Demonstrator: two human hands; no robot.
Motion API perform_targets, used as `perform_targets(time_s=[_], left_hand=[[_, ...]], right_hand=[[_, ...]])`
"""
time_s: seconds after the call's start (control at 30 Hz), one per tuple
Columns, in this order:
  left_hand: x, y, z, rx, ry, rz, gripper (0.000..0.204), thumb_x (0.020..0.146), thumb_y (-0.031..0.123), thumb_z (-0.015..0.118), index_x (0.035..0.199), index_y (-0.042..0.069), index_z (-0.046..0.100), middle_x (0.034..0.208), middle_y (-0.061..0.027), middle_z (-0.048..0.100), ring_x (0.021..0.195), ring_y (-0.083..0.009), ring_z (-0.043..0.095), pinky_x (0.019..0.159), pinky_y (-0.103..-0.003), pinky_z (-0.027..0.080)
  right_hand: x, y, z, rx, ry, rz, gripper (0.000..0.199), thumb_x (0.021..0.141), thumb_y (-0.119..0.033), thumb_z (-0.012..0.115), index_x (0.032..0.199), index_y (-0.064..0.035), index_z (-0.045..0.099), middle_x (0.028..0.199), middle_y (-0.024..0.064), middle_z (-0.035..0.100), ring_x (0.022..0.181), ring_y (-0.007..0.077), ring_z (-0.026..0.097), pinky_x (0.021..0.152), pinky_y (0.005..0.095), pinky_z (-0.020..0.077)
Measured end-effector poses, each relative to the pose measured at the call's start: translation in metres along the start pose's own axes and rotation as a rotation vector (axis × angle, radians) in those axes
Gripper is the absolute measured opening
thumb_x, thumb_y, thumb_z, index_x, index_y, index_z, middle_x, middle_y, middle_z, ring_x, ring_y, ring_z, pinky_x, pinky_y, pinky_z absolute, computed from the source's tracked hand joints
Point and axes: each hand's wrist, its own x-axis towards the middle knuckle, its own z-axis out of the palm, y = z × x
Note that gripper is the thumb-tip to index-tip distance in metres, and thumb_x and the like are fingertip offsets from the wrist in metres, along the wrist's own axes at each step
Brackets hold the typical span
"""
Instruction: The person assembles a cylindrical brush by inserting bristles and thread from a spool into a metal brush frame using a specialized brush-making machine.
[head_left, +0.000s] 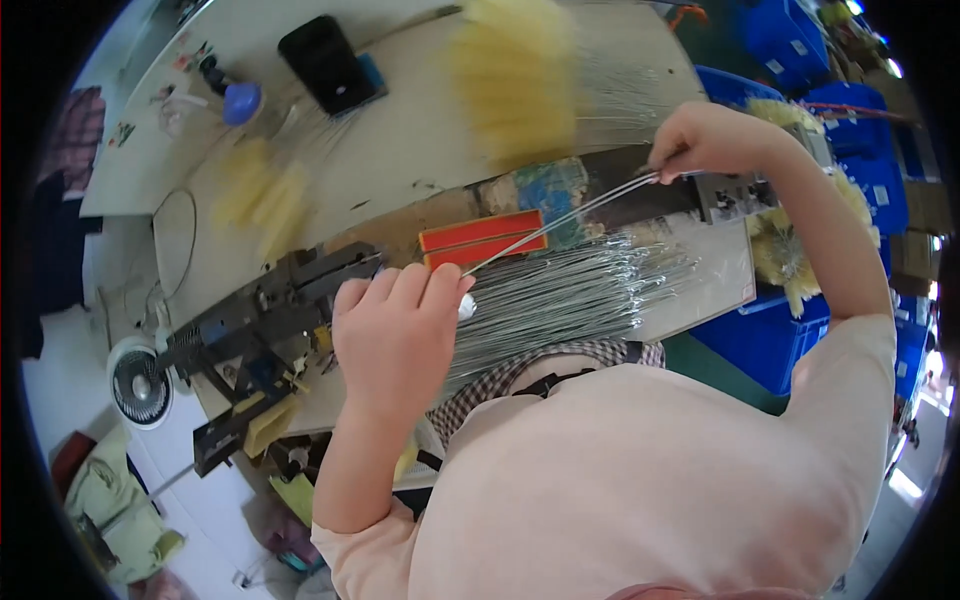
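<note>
A thin doubled metal wire (560, 222) stretches at a slant between my two hands. My left hand (395, 330) is closed around its lower left end, with a small white patch (467, 306) showing by the fingers. At the upper right, my right hand (715, 140) pinches the other end, the arm reaching out to the side. Under the wire lies a thick pile of similar wires (560, 295), looped at their right ends. Just behind the pile is a shallow red tray (480, 238) with a yellow edge.
A dark metal machine (290, 290) runs along the bench at left. Blurred yellow bristle-like bundles (515, 80) lie on the pale table, with a black phone (325, 65) near them. A round fan (140, 382) stands left; blue bins (765, 340) stand right.
</note>
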Motion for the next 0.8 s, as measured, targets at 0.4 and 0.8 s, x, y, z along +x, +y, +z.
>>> perform_targets(time_s=[0.4,0.8], left_hand=[[-0.072,-0.028,0.021,-0.038,0.258,-0.319,0.02,0.08,0.013,0.064,0.1,0.01,0.061,0.096,-0.0028,0.057,0.087,-0.0169,0.054,0.079,-0.031,0.038],[-0.039,0.004,0.044,-2.435,0.169,-0.939,0.034,0.088,0.016,0.054,0.117,0.001,0.045,0.105,-0.0092,0.057,0.099,-0.0213,0.056,0.09,-0.038,0.045]], right_hand=[[0.111,-0.124,0.089,-0.444,0.747,-0.643,0.011,0.071,-0.012,0.062,0.077,-0.0098,0.053,0.078,0.0048,0.054,0.07,0.0252,0.058,0.06,0.0362,0.0473],[0.124,-0.141,0.079,-0.204,0.449,-0.565,0.025,0.074,-0.012,0.06,0.099,-0.0109,0.063,0.092,0.0046,0.062,0.084,0.0262,0.059,0.069,0.0364,0.0483]])
